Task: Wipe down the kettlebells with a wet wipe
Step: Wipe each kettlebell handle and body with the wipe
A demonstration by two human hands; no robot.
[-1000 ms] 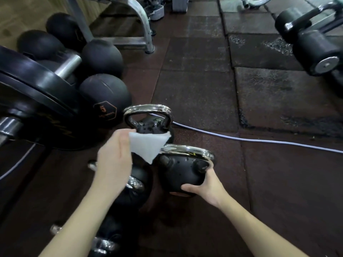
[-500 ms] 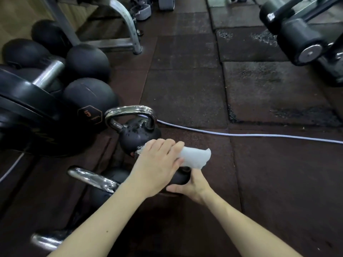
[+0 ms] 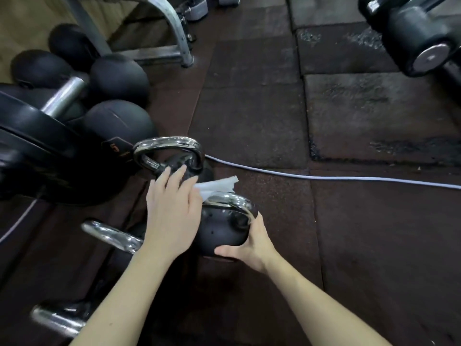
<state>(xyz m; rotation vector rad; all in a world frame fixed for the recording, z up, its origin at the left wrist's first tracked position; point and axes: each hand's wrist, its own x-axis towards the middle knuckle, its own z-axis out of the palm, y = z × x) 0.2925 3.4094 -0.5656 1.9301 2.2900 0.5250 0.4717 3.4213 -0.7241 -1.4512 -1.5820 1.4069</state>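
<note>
Kettlebells, black and round-bodied with chrome loop handles, stand in a cluster on the dark rubber floor tiles (image 3: 249, 126), and going left to right: one chrome handle (image 3: 53, 319) shows at the lower left edge, a second kettlebell lying low (image 3: 112, 237) shows its handle beside the left forearm, a third upright kettlebell (image 3: 172, 156) stands just beyond the fingers, and the black kettlebell being wiped (image 3: 222, 228) sits between the two hands. The left hand (image 3: 172, 213) lies with fingers nearly straight, pressing the white wet wipe (image 3: 217, 184) against the top of that kettlebell beside its handle; whether the thumb pinches the wipe cannot be told. The right hand (image 3: 249, 243) is curled round the lower right side of the body, steadying it. A pale cable (image 3: 324, 177) runs across the floor to the right. These weights will likely be heavy, rigid and unlikely to shift under a light rub, though the round base may roll when tipped; the polished handle looks slick, more so once damp, so bracing the matt body seems the surer hold, while the soft, limp wipe needs flat finger pressure to stay spread
</note>
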